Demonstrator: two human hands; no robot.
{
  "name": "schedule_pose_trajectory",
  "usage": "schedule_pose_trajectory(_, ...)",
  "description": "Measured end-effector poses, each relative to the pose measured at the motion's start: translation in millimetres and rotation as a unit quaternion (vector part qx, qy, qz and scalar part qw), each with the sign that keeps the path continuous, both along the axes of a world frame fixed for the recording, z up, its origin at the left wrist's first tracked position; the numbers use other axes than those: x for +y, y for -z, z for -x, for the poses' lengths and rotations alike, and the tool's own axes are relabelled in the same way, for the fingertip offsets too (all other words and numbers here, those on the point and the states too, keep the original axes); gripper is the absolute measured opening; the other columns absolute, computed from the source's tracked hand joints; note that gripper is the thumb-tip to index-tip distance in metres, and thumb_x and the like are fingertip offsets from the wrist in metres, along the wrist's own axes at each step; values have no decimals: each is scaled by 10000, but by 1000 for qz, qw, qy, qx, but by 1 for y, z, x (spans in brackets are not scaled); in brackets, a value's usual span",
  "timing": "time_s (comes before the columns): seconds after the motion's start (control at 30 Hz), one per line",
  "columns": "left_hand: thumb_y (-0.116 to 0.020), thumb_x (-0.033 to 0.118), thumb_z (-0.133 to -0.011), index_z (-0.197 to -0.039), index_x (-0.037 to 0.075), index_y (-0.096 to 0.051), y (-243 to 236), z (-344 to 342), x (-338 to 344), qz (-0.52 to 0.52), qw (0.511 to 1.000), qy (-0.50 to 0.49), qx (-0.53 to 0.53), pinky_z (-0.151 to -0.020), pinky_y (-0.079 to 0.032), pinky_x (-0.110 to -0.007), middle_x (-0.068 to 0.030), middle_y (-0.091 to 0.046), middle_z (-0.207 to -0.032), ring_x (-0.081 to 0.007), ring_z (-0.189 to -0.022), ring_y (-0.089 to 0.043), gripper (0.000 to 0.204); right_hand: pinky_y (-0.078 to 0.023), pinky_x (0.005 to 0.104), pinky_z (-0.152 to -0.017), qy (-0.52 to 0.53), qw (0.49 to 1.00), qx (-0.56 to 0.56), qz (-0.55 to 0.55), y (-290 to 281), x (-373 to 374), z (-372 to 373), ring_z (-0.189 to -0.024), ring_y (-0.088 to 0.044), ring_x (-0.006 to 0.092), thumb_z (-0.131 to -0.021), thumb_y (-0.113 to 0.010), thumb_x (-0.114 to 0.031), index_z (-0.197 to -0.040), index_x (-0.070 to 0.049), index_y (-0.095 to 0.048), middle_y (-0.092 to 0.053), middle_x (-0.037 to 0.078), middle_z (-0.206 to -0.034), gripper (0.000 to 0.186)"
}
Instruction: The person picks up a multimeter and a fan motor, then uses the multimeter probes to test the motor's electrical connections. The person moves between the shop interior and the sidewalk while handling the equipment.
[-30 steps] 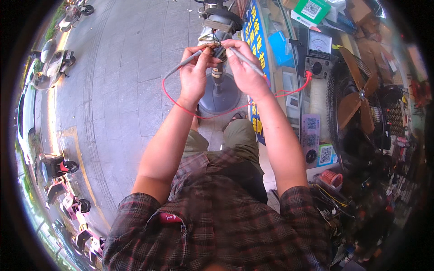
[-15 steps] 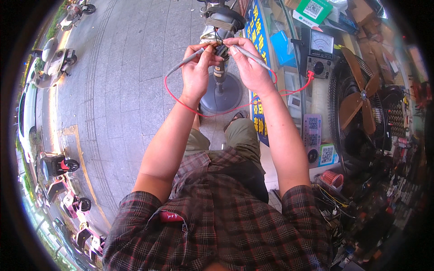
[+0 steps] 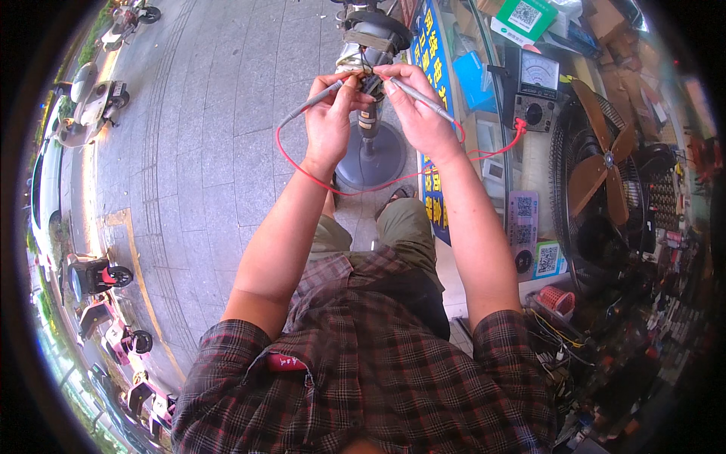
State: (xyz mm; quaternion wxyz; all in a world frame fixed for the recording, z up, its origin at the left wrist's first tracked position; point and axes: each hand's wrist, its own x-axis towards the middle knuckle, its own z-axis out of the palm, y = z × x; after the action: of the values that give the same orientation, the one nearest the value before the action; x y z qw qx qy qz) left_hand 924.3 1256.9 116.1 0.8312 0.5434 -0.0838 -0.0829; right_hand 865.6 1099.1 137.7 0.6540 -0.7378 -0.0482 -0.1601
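My left hand point(image 3: 330, 121) is closed round a grey test probe point(image 3: 321, 96), its tip end pinched by the fingers. A second grey test probe point(image 3: 418, 93) lies in my right hand point(image 3: 417, 113), which pinches close to the first. Both hands meet in front of dark wires point(image 3: 365, 59) on the opened motor head of a stand fan point(image 3: 367, 35); fingers hide the probe tips and contact points. Red leads point(image 3: 393, 181) run from the probes to an analog multimeter point(image 3: 535, 91) on the glass counter at the right.
Below the motor stands the fan's round grey base point(image 3: 370, 155) on the paving. Brown fan blades point(image 3: 603, 170) and a black wire guard point(image 3: 563, 189) rest on the right counter, near a red basket point(image 3: 556, 301) and cluttered parts. Scooters point(image 3: 94, 113) are parked at the left.
Almost nothing differs. Both hands keep the probes at the motor's wires, and the view has shifted very slightly.
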Motion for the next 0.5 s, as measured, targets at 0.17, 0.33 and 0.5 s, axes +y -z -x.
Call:
schedule_pose_trajectory(0.17, -647, 137, -1045, -1191, -23, -549, 0, 0, -1, -4, 1000, -5, -4, -707, -594, -285, -154, -714, -1077, -180, -820, -730, 238, -488, 283, -979, 18, 999, 3, 51, -6, 3, 1, -1106, -611, 127, -1083, -568, -146, -1270, -27, -606, -658, 57, -1212, 225)
schedule_pose_trajectory(0.33, -655, 160, -1047, -1223, -16, -544, 2, 0, 0, -10, 1000, 0, -2, -730, -582, -282, -151, -720, -1109, -177, -844, -726, 272, -512, 293, -942, 36, 996, -6, 85, -7, 4, 2, -1069, -642, 139, -1079, -580, -160, -1257, -37, -615, -682, 65, -1181, 219)
schedule_pose_trajectory(0.5, -656, 164, -1047, -1227, -17, -544, 3, 0, 0, -7, 1000, 1, -4, -736, -584, -285, -149, -717, -1103, -177, -847, -724, 278, -530, 312, -927, 47, 992, -40, 109, -5, 4, 0, -1074, -666, 163, -1077, -582, -162, -1252, -39, -617, -693, 88, -1187, 217)
